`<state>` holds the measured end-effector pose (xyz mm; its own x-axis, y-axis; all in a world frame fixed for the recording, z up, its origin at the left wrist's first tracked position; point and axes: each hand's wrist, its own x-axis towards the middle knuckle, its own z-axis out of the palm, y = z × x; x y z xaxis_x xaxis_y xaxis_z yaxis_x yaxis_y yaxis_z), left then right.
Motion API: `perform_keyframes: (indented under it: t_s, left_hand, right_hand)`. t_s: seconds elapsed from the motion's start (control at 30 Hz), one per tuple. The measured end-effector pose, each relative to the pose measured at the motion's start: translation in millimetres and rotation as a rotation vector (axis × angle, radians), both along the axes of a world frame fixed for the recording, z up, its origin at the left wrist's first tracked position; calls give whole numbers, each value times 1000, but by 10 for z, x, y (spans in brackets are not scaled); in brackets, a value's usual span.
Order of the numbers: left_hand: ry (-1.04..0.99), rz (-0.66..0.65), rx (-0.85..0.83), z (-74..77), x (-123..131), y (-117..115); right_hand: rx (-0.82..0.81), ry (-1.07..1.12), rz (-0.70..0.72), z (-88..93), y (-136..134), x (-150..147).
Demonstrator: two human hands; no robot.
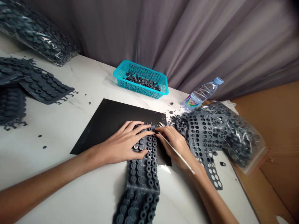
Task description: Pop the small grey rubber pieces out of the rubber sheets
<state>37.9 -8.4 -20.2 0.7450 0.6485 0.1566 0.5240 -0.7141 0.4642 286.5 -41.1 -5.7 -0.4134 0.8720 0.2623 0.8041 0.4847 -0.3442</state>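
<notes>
A long dark rubber strip [140,174] with rows of round ring-like parts runs from the front edge of view up onto a black mat [100,121]. My left hand [130,141] lies on the strip's upper part, fingers spread and pointing right. At the strip's upper right edge is my right hand [174,143], its thumb and index finger pinched on the rubber there. A thin pale tool [179,155] with a pointed metal tip passes through my right hand, its back end resting toward the wrist. What lies between the fingertips is mostly hidden.
Beyond the mat stands a turquoise basket [141,79] of small dark parts. A water bottle [199,95], loose rubber bits, a perforated sheet [205,133] and a filled plastic bag [245,143] are on the right. More rubber strips [42,84] and another bag [39,34] lie left.
</notes>
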Motion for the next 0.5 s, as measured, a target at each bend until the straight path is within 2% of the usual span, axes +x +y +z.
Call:
perform_keyframes:
  t_s: [0.07,0.17,0.23,0.37,0.5]
  left_hand:
    - [5,-3,-1,3,-1,-6]
    - [7,-13,-9,9,-14,-17]
    - [-5,-25,-22,12,-28,-23]
    - [-53,8,-55,21,-44,-37]
    - [-61,30,-75,35,-37,-41]
  right_hand:
    - [66,1,-117,-41,22,11]
    - [174,65,-431,-92,58,125]
    - [214,59,-578,-105,73,251]
    - [225,-73,-643,-78,62,441]
    - [240,-111,-635,-48,42,445]
